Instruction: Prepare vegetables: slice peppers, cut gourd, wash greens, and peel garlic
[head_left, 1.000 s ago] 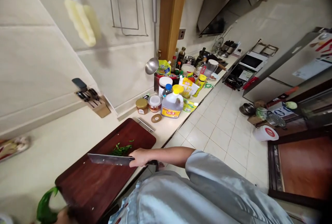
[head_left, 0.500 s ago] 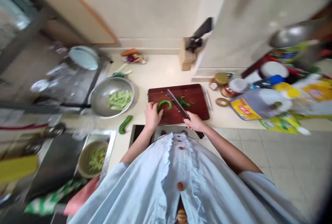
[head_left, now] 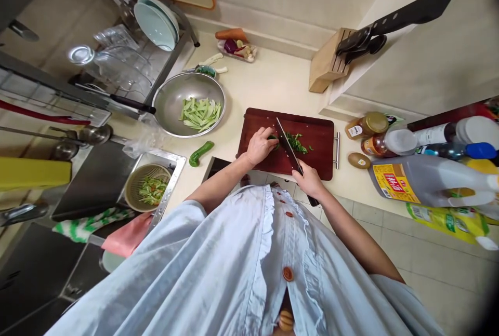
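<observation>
On the dark red cutting board, my left hand has its fingers curled over a green pepper, which they mostly hide. My right hand grips a kitchen knife by its black handle. The blade slants across the board, close beside my left fingertips. Just right of the blade lies a small heap of chopped green pieces. Another curved green pepper rests on the counter left of the board.
A metal pan with cut pale-green strips stands left. A colander of shredded vegetables sits at the sink. Behind the board is a knife block. Jars, a kiwi and a large jug crowd the right.
My left hand has moved toward the blade and now covers most of the curved pepper, which showed plainly before. My right hand keeps the knife. The head view has shifted.
</observation>
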Motion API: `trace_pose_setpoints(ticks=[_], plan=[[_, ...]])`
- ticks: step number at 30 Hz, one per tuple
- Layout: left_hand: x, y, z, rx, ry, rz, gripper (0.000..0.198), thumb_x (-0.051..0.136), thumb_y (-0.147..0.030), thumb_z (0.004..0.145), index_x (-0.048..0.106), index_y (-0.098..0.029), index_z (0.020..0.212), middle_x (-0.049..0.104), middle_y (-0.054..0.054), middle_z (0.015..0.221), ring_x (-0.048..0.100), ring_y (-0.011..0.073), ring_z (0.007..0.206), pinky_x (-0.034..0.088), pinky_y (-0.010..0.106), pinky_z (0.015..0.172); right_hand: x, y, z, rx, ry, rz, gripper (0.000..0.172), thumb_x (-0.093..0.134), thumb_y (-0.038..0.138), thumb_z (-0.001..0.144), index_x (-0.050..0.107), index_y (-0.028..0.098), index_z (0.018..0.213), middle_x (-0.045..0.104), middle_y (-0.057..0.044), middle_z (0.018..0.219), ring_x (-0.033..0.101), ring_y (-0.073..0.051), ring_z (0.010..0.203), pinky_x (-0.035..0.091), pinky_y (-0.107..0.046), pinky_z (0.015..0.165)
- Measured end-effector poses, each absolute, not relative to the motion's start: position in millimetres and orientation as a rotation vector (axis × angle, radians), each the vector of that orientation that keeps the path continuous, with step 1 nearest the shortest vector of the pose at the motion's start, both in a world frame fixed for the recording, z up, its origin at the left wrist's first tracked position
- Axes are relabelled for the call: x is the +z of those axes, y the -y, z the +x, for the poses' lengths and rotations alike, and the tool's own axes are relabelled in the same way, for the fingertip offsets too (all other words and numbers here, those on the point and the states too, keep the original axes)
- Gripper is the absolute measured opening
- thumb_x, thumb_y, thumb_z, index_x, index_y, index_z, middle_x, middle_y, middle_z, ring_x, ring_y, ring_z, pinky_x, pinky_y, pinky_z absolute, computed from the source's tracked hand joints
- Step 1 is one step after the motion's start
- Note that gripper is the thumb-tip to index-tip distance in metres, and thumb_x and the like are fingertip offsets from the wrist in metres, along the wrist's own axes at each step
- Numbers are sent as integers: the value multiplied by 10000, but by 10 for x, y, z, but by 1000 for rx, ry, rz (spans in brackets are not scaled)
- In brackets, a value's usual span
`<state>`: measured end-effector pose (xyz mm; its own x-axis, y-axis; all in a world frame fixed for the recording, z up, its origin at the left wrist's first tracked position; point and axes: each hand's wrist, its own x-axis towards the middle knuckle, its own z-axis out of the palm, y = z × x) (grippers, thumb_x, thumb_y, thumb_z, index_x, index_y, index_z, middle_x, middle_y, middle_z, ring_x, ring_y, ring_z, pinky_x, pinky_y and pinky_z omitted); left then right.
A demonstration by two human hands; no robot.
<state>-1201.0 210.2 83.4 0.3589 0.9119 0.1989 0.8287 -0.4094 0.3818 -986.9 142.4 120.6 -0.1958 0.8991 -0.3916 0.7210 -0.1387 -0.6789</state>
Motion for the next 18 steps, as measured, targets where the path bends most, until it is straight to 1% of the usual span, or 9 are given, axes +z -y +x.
trace_pose_setpoints(ticks=[2,6,8,10,13,18], plan=[[849,-2131,-12016,575,-1570,2393,178,590,-290,903,766,-264,904,641,79,1076,503,246,990,366,374,798,1214,-1418,-9880,1259,1899,-1851,497,481,255,834,584,182,1315,684,-21,787,623,-166,688,483,-266,701],[850,-2216,-12009,493,-1584,2343,211,572,-262,906,767,-235,832,638,81,850,512,231,856,366,361,694,1284,-1357,-9906,1213,1909,-1876,495,479,280,838,589,169,1307,708,-52,846,645,-191,740,483,-284,737],[828,-2206,-11985,503,-1623,2338,251,551,-267,915,755,-216,777,619,85,798,508,227,824,366,355,661,1346,-1299,-9918,1147,1920,-1890,509,465,294,850,569,167,1332,717,-68,871,654,-205,765,479,-287,737],[796,-2152,-11953,538,-1672,2327,270,538,-259,917,737,-205,743,611,85,788,506,221,818,369,346,642,1408,-1234,-9925,1093,1960,-1917,531,447,295,859,538,166,1366,714,-69,837,652,-210,735,470,-283,701],[749,-2050,-11909,587,-1722,2276,285,516,-238,922,712,-195,720,623,85,828,501,215,835,372,328,616,1465,-1142,-9921,1052,2099,-1955,555,429,288,861,509,147,1392,696,-64,760,636,-211,671,449,-277,649],[733,-1978,-11885,605,-1705,2175,268,512,-209,922,680,-189,714,641,81,912,487,212,882,376,298,605,1534,-1003,-9865,1004,2253,-2005,535,418,273,867,521,142,1375,696,-78,762,635,-218,673,423,-273,618]])
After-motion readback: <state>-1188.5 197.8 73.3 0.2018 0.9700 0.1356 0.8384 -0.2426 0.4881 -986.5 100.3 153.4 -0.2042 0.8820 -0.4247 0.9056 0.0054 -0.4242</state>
